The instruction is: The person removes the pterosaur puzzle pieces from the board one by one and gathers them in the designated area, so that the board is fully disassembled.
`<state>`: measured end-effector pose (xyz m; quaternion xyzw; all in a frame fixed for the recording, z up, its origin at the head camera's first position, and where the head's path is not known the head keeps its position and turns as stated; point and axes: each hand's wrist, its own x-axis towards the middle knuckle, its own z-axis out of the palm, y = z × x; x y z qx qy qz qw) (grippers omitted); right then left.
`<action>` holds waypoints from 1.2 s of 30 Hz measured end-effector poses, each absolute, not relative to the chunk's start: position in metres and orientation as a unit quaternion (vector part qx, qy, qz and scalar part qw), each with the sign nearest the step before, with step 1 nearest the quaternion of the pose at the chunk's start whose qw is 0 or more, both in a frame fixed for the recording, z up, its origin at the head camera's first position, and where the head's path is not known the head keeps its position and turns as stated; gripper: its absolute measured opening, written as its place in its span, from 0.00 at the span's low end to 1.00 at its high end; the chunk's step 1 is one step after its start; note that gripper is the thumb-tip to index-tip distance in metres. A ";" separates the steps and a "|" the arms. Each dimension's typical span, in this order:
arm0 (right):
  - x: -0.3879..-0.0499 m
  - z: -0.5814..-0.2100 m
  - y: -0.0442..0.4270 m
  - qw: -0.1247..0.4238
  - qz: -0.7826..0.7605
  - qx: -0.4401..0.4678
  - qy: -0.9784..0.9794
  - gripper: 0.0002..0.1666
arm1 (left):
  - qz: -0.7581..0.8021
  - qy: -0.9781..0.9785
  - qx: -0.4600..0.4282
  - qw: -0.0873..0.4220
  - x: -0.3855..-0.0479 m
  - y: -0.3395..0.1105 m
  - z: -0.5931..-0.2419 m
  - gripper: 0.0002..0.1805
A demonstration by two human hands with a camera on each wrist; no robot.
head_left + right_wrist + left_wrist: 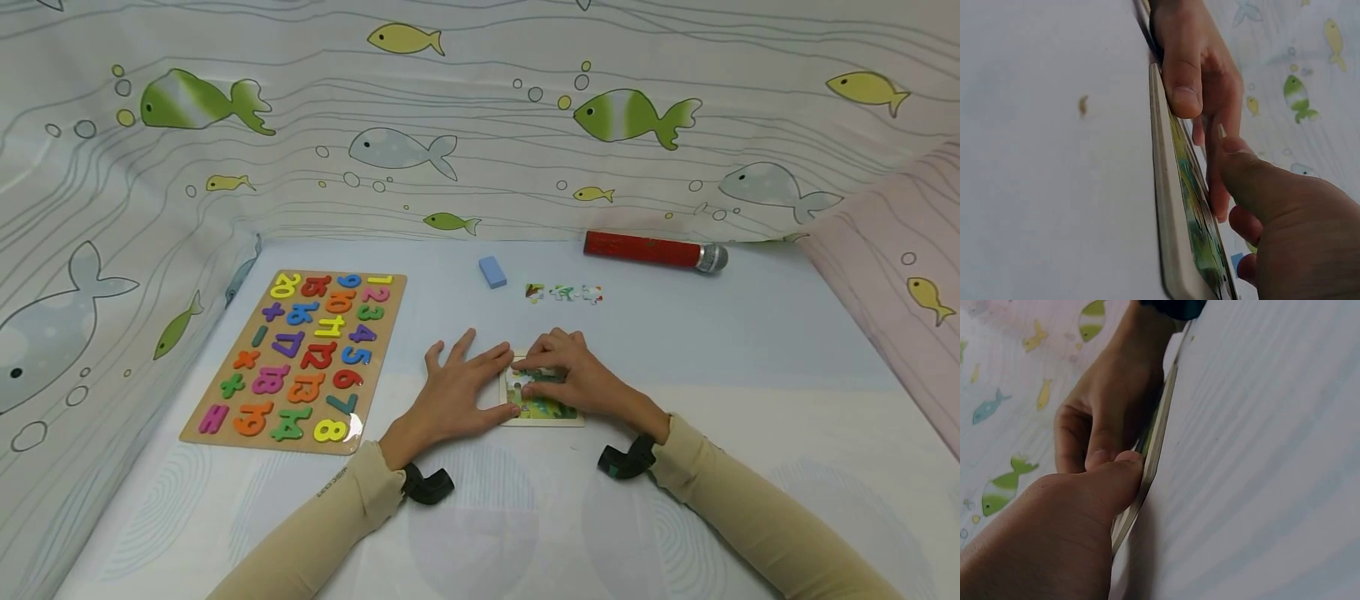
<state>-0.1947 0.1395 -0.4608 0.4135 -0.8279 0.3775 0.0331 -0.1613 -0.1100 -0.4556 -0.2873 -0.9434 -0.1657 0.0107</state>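
Observation:
A small wooden-framed jigsaw puzzle [543,422] with a green picture lies flat in front of the person. The left hand [461,396] has its fingers spread at the puzzle's left side, thumb and fingertips touching the frame. Over the board, the right hand [573,375] pinches a small puzzle piece [517,388] between thumb and forefinger near the left part of the picture. In the right wrist view a thin pale edge of the puzzle piece [1222,131] shows at the thumb tip. The right hand hides much of the picture.
Several loose puzzle pieces [564,292] lie behind the board, beside a blue block [492,272]. A red microphone [645,249] lies at the back right. On the left is a wooden number board [300,367] with coloured numerals. A fish-patterned cloth [495,192] rises behind the table.

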 end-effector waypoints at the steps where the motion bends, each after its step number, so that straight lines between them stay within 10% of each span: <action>1: -0.195 -0.461 0.139 0.039 0.384 0.412 -0.825 0.23 | -0.166 -0.943 -0.287 0.012 -0.161 -0.110 -0.456 0.45; 36: -0.247 -0.459 0.164 0.063 0.346 0.284 -0.892 0.21 | -0.181 -0.941 -0.285 0.023 -0.161 -0.109 -0.457 0.44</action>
